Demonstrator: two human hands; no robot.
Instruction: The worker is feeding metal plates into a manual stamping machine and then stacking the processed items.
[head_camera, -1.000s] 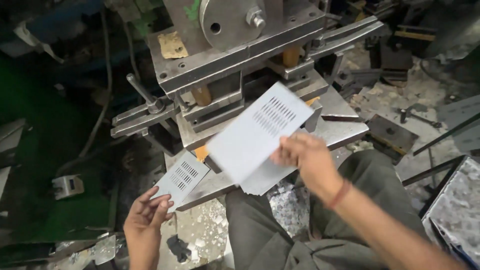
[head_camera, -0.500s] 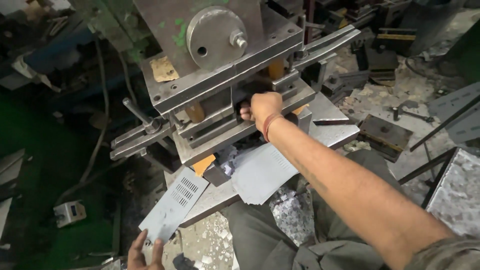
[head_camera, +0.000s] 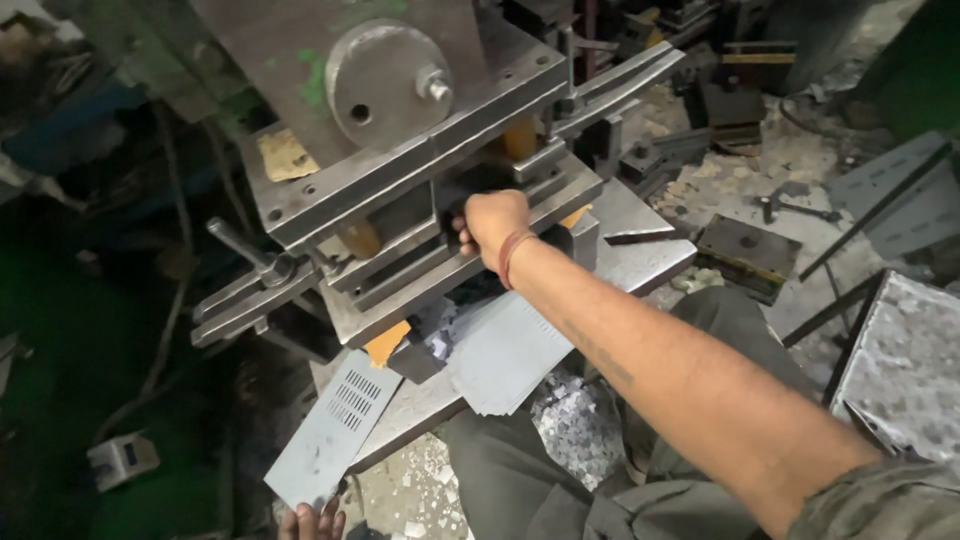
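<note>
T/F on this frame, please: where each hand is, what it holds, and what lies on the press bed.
1. The right hand reaches into the gap of the grey steel punch press. True.
2. The left hand holds a wrench. False: it grips the lower end of a flat grey slotted metal sheet.
3. A stack of grey metal sheets lies on the press bed below the right forearm. True.
4. The right wrist is bare. False: it wears a reddish band.
5. The slotted sheet is inside the die. False: it hangs off the bed's front edge.
</note>
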